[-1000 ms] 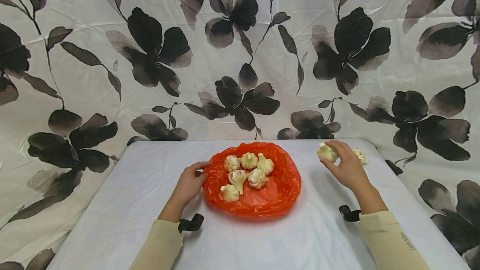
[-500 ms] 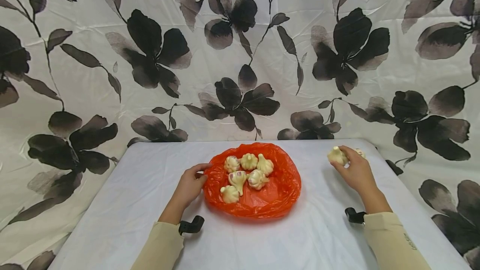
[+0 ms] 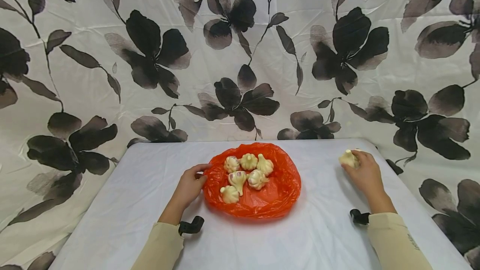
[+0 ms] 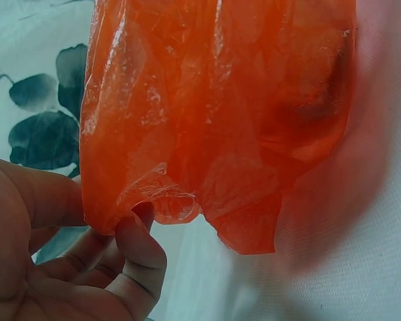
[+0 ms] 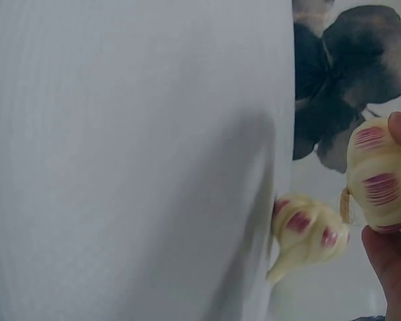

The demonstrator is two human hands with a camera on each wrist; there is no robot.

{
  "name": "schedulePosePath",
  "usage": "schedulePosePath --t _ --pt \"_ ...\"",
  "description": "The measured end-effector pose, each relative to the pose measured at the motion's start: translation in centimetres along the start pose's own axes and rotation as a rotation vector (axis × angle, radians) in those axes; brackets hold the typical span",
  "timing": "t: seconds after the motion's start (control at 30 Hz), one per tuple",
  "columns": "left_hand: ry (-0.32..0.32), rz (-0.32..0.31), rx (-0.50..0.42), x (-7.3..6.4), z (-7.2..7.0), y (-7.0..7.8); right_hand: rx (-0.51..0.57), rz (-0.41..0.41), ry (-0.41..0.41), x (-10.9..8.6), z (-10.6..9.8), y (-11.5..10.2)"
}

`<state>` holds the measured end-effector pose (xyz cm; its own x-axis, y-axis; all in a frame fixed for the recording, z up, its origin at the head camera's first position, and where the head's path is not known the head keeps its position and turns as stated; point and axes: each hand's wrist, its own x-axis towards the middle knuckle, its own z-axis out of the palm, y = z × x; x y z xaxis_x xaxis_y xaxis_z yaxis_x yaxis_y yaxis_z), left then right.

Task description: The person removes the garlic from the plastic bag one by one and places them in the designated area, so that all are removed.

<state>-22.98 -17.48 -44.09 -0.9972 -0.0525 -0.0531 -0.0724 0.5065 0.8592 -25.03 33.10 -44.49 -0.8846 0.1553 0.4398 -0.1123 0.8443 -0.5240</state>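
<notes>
A red plastic bag (image 3: pixel 279 195), its rim rolled outward, sits mid-table with several garlic bulbs (image 3: pixel 258 178) inside. My left hand (image 3: pixel 187 186) pinches the bag's left edge; the left wrist view shows thumb and fingertips on the thin orange-red film (image 4: pixel 200 100). Over at the table's far right, my right hand (image 3: pixel 365 174) holds a pale garlic bulb (image 3: pixel 348 159) between thumb and fingers. Seen from the right wrist, this held garlic bulb (image 5: pixel 376 177) has purple-pink streaks. Another garlic bulb (image 5: pixel 311 229) lies on the table beyond it, mostly hidden behind the right hand in the head view.
A white cloth (image 3: pixel 240 245) covers the table. Behind its far edge hangs a pale curtain (image 3: pixel 288 107) printed with dark flowers. Black wrist mounts (image 3: pixel 192 225) are on both forearms.
My right hand has moved rightward with its garlic bulb, now overlapping the bulb lying on the table. The left hand and the bag have stayed put.
</notes>
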Motion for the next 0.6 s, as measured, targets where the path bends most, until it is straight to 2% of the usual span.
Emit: schedulePosePath --t 0.3,0.5,0.6 --pt "0.000 0.003 0.006 -0.1 0.0 -0.1 -0.015 0.141 -0.087 -0.2 -0.4 1.5" --pt "0.005 0.006 0.000 -0.1 0.0 0.0 0.011 0.271 -0.178 -0.3 -0.9 1.7" --pt "0.003 -0.006 -0.001 -0.1 0.0 0.0 0.003 0.304 -0.215 -0.2 -1.0 1.9"
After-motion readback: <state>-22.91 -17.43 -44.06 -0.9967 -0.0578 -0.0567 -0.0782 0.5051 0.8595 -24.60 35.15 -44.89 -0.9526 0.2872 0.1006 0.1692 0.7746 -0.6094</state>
